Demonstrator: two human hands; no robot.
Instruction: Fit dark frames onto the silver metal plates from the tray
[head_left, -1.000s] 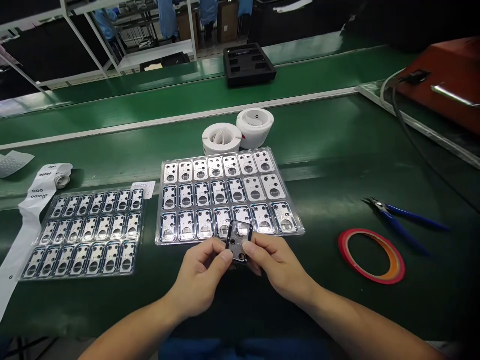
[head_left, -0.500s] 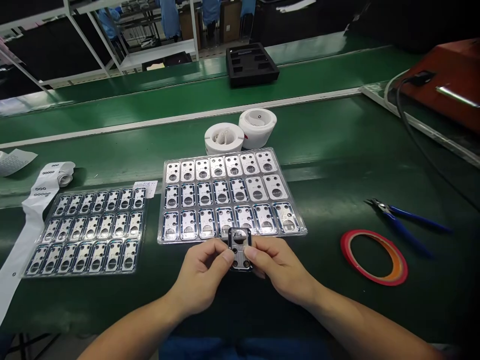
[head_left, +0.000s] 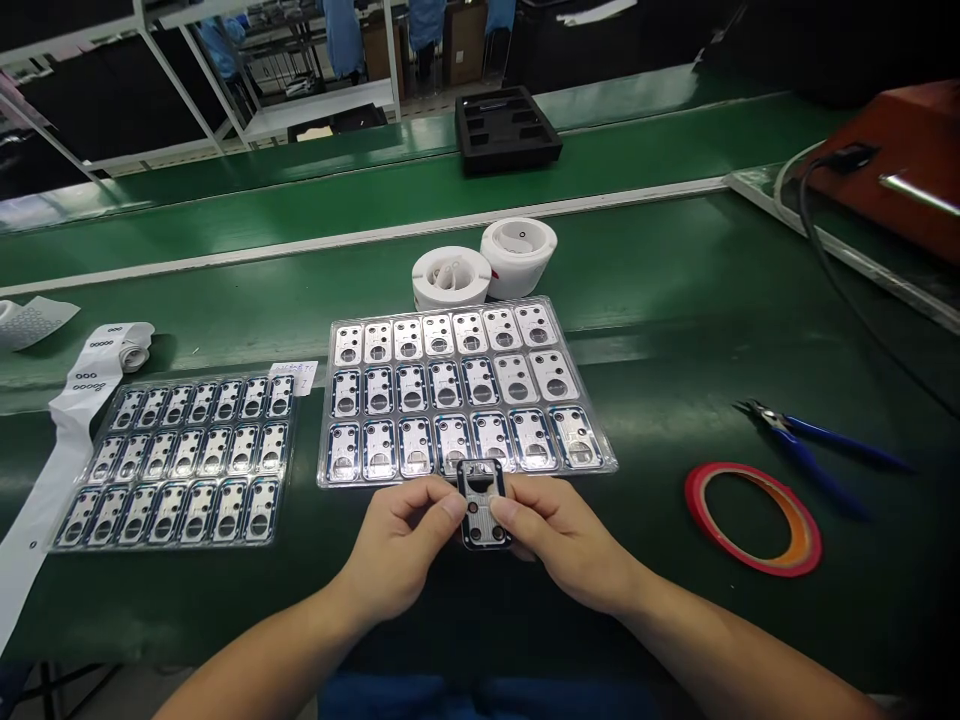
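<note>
Between the fingertips of my left hand (head_left: 397,535) and my right hand (head_left: 559,540) I hold a small dark rectangular plate (head_left: 484,505) with round holes and a metallic centre. Both thumbs press on its side edges, and my fingers are hidden behind it. It stands just in front of a clear plastic tray (head_left: 324,472) of similar silver-and-blue parts in three rows. A second tray (head_left: 289,440) of such parts lies to the left, with a paper label (head_left: 292,378) at its top edge.
A white backing strip with printed rings (head_left: 75,430) lies at left. Ahead stand two white round cups (head_left: 450,280) (head_left: 517,258). Blue-handled side cutters (head_left: 795,440) and a red-orange tape roll (head_left: 750,520) lie at right, beside a red machine (head_left: 892,170) and its black cable (head_left: 814,240).
The plate has turned from tilted to nearly upright between my fingertips. The whole view has shifted slightly, so the bench items appear a little further right.
</note>
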